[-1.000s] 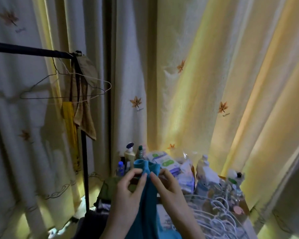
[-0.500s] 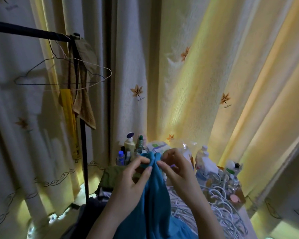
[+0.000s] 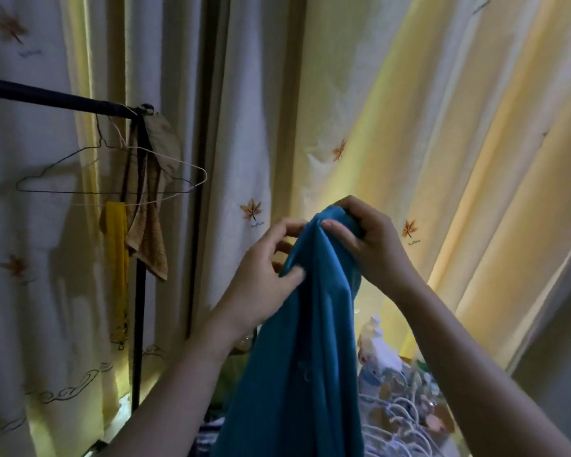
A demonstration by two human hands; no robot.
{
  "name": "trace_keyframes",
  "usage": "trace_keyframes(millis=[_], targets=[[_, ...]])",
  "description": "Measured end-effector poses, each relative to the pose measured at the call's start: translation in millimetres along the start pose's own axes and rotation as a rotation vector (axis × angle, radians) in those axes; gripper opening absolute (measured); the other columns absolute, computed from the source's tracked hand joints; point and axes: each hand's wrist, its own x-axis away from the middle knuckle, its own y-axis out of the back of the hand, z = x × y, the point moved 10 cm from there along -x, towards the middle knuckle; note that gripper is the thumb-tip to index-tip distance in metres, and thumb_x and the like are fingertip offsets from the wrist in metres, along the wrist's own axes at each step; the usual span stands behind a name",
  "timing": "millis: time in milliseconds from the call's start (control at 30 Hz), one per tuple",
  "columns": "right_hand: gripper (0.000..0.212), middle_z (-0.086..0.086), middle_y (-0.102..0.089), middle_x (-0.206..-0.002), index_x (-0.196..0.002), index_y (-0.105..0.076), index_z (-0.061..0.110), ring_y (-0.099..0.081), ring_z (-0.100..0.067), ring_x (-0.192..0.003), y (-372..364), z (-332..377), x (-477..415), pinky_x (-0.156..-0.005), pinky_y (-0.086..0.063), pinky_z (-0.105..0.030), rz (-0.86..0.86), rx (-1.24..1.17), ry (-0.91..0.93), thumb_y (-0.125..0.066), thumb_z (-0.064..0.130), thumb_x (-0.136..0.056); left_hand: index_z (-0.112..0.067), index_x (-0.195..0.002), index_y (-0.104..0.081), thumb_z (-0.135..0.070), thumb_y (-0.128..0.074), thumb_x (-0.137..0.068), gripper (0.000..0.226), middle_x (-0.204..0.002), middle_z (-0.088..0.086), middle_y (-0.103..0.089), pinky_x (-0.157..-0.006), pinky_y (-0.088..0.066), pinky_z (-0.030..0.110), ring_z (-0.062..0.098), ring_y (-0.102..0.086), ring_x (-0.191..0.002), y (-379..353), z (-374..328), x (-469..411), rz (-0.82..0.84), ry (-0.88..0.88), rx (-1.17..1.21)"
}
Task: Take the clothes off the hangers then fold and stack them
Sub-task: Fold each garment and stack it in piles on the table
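Observation:
A teal garment [image 3: 304, 351] hangs down in front of me, bunched at its top. My right hand [image 3: 366, 239] grips the top fold from the right. My left hand [image 3: 264, 275] pinches the cloth's left edge just below, thumb on the fabric. On the dark clothes rail [image 3: 56, 98] at the left hang two bare wire hangers [image 3: 112, 179], a brown towel [image 3: 149, 239] and a yellow cloth [image 3: 116, 258].
Pale leaf-print curtains [image 3: 409, 110] fill the background. The rail's upright post [image 3: 139, 324] stands at lower left. A heap of white hangers [image 3: 406, 423] and a white bottle [image 3: 376, 344] lie at lower right behind the garment.
Both hands have raised the teal garment higher in front of the curtains. It now covers the bottles that showed before.

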Motion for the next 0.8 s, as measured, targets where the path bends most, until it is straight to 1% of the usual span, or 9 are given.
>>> trace_keyframes(millis=[67,133,233,333,467,533,667,733,800], targets=[[0.017,0.015,-0.055,-0.07,-0.084,-0.057,0.021,-0.048,0.001,-0.064,16,11,-15,-0.058,-0.038,-0.01,-0.025,0.058,0.029,-0.06,0.038,-0.085,-0.049,-0.103,-0.051,-0.003,-0.061,-0.083,0.051,-0.103,-0.028,-0.057,-0.072,-0.048,0.007,-0.003,-0.055,-0.099,2,14,8,-0.091,0.053,-0.061],[0.013,0.015,-0.054,-0.067,-0.08,-0.057,0.025,-0.046,0.001,-0.062,32,16,-27,-0.057,-0.035,-0.01,-0.033,0.123,0.028,-0.065,0.034,-0.084,-0.044,-0.098,-0.052,-0.003,-0.065,-0.081,0.045,-0.096,-0.025,-0.059,-0.068,-0.049,0.008,-0.004,-0.057,-0.094,3,37,24,-0.17,0.127,-0.107],[0.02,0.008,-0.057,-0.066,-0.079,-0.059,0.017,-0.043,-0.002,-0.06,47,19,-42,-0.055,-0.034,-0.012,0.007,0.284,0.019,-0.073,0.031,-0.08,-0.04,-0.084,-0.055,-0.008,-0.069,-0.079,0.035,-0.084,-0.019,-0.061,-0.06,-0.047,0.006,-0.005,-0.06,-0.082,12,65,46,-0.274,0.173,-0.194],[0.027,0.006,-0.06,-0.067,-0.077,-0.06,0.015,-0.048,-0.001,-0.06,53,21,-49,-0.056,-0.037,-0.009,0.074,0.374,-0.006,-0.078,0.035,-0.073,-0.036,-0.077,-0.06,-0.013,-0.066,-0.085,0.025,-0.076,-0.014,-0.065,-0.056,-0.047,0.01,0.0,-0.064,-0.073,19,79,44,-0.289,0.195,-0.166],[0.027,0.017,-0.06,-0.064,-0.073,-0.059,0.021,-0.052,0.006,-0.06,64,24,-53,-0.057,-0.037,-0.005,0.078,0.374,-0.02,-0.081,0.035,-0.068,-0.037,-0.084,-0.061,-0.013,-0.06,-0.09,0.024,-0.084,-0.021,-0.068,-0.066,-0.052,0.015,0.0,-0.065,-0.077,33,69,27,-0.336,0.12,-0.092],[0.026,0.024,-0.061,-0.064,-0.074,-0.06,0.021,-0.053,0.008,-0.061,69,26,-55,-0.057,-0.037,-0.003,0.055,0.379,-0.009,-0.081,0.035,-0.068,-0.039,-0.087,-0.063,-0.017,-0.06,-0.09,0.022,-0.087,-0.021,-0.069,-0.069,-0.052,0.013,0.0,-0.065,-0.08,33,57,19,-0.317,0.051,-0.098],[0.027,0.027,-0.058,-0.062,-0.074,-0.057,0.019,-0.052,0.009,-0.06,85,34,-59,-0.056,-0.035,-0.001,-0.039,0.402,0.033,-0.08,0.034,-0.071,-0.043,-0.091,-0.068,-0.021,-0.062,-0.09,0.023,-0.091,-0.021,-0.069,-0.071,-0.048,0.008,0.001,-0.065,-0.084,31,40,9,-0.318,-0.029,-0.058],[0.025,0.034,-0.058,-0.063,-0.075,-0.056,0.017,-0.053,0.015,-0.063,91,39,-58,-0.057,-0.035,0.001,-0.064,0.36,0.066,-0.079,0.027,-0.073,-0.044,-0.102,-0.064,-0.029,-0.063,-0.088,0.02,-0.096,-0.02,-0.065,-0.07,-0.047,0.009,0.003,-0.063,-0.085,21,35,10,-0.296,-0.065,-0.059],[0.022,0.036,-0.06,-0.066,-0.074,-0.056,0.022,-0.055,0.017,-0.065,96,42,-57,-0.058,-0.035,0.002,-0.081,0.316,0.091,-0.078,0.023,-0.075,-0.046,-0.115,-0.05,-0.046,-0.065,-0.082,0.037,-0.105,-0.025,-0.057,-0.071,-0.046,0.008,0.002,-0.059,-0.091,2,38,18,-0.239,-0.06,-0.083]])
